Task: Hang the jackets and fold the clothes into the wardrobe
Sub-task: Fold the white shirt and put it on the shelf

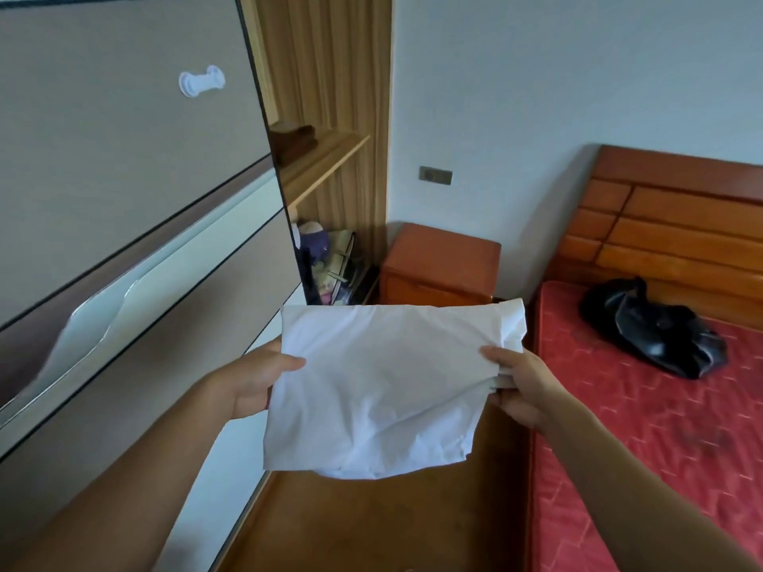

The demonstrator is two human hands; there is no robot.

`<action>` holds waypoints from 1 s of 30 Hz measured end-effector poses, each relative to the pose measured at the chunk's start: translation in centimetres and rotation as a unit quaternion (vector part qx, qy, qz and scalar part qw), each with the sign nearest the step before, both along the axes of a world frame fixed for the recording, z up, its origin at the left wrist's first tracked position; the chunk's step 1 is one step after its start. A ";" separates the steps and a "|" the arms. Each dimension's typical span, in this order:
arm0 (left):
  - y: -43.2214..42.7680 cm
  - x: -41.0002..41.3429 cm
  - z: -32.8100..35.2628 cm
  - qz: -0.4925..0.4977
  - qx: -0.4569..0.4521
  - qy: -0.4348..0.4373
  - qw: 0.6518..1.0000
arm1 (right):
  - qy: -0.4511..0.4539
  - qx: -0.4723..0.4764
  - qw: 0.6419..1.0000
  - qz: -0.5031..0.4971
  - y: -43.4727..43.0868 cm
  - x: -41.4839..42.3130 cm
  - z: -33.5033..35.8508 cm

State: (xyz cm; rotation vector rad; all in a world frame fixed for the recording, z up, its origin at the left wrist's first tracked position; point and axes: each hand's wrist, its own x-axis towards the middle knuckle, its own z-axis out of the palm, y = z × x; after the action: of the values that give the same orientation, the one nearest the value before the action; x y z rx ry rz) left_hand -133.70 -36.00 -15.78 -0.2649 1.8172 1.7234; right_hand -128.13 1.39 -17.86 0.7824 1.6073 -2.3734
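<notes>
Two hands hold a folded white cloth [380,386] before a wardrobe [124,192]
Left hand [252,381] pinches its left edge; right hand [520,390] pinches its right; black jacket [652,328] on bed [644,427]

A black jacket [654,328] lies crumpled on the red bed [619,427], right of the right hand [524,386]. Folded brown clothes [295,140] sit on the shelf [330,155] above the left hand [252,381].

Folded white garment [384,386] between left hand [252,381] and right hand [524,386].
</notes>
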 end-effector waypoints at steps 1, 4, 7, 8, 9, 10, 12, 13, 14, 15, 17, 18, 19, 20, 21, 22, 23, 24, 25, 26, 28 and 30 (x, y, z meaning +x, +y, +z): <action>0.8 -1.8 0.1 0.004 0.000 0.000 1.000 | 0.001 0.004 1.000 0.001 0.8 -2.1 0.2; 2.7 -7.6 0.2 0.006 -0.005 0.007 1.000 | 0.005 0.004 1.000 0.003 2.8 -8.3 0.4; 4.3 -14.1 0.1 0.002 -0.004 0.015 1.000 | 0.005 0.015 1.000 -0.006 4.7 -14.8 0.5; 4.9 -16.4 0.2 -0.001 -0.001 0.017 1.000 | 0.006 0.017 1.000 -0.007 5.2 -17.1 0.5; 5.5 -18.7 0.2 -0.003 0.001 0.020 1.000 | 0.007 0.016 1.000 -0.005 5.8 -19.4 0.5; 6.1 -21.1 0.1 -0.003 0.004 0.025 1.000 | 0.010 0.017 1.000 -0.003 6.3 -21.9 0.4; 7.2 -26.1 -0.4 0.003 0.006 0.031 0.999 | 0.013 0.016 1.000 -0.003 7.2 -26.8 0.4; 7.8 -28.6 -0.6 0.010 0.007 0.029 1.000 | 0.014 0.016 1.000 -0.002 7.6 -29.2 0.4; 8.3 -31.1 -0.8 0.015 0.008 0.025 1.000 | 0.014 0.017 1.000 -0.003 8.2 -31.6 0.3; 8.7 -33.4 -1.1 0.016 0.003 0.021 1.000 | 0.013 0.020 1.000 -0.005 8.8 -33.9 0.4; 9.7 -37.1 -1.2 0.012 0.001 0.014 1.000 | 0.018 0.019 1.000 -0.006 9.6 -37.6 0.9; 10.3 -39.7 -1.0 0.010 0.006 0.009 1.000 | 0.020 0.016 1.000 -0.007 10.3 -40.2 1.2; 10.7 -41.5 -0.9 0.011 0.012 0.005 1.000 | 0.021 0.018 1.000 -0.008 10.7 -41.9 1.6; 11.2 -43.5 -0.6 0.013 0.014 0.004 1.000 | 0.020 0.025 0.999 -0.004 11.1 -44.1 1.7; 11.6 -45.5 -0.4 0.017 0.015 0.006 1.000 | 0.019 0.025 1.000 0.001 11.3 -46.3 1.9; 12.0 -47.3 -0.1 0.022 0.014 0.005 1.000 | 0.015 0.026 1.000 0.002 11.6 -48.5 1.8; 12.3 -49.0 0.2 0.033 0.014 0.002 0.999 | 0.010 0.024 1.000 0.004 11.8 -50.7 1.6; 12.6 -50.6 0.4 0.049 0.009 0.000 0.999 | 0.006 0.028 1.000 0.007 12.0 -53.0 1.3; 12.6 -52.3 0.3 0.066 0.003 -0.001 0.998 | 0.007 0.031 0.999 0.012 12.1 -55.4 1.1; 12.7 -53.9 0.2 0.076 -0.001 -0.001 0.997 | 0.008 0.033 0.999 0.020 12.1 -57.9 1.0; 12.8 -56.6 0.2 0.098 -0.001 0.000 0.995 | 0.012 0.039 0.998 0.055 12.2 -63.3 0.8; 13.2 -59.1 0.3 0.140 -0.004 0.001 0.990 | 0.021 0.039 0.994 0.104 12.2 -69.0 0.9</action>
State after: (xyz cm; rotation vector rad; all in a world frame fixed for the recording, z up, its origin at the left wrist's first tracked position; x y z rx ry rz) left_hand -192.83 -22.83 -15.50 -0.5447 1.8598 1.9041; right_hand -197.17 13.58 -16.93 0.5505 1.7165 -2.2079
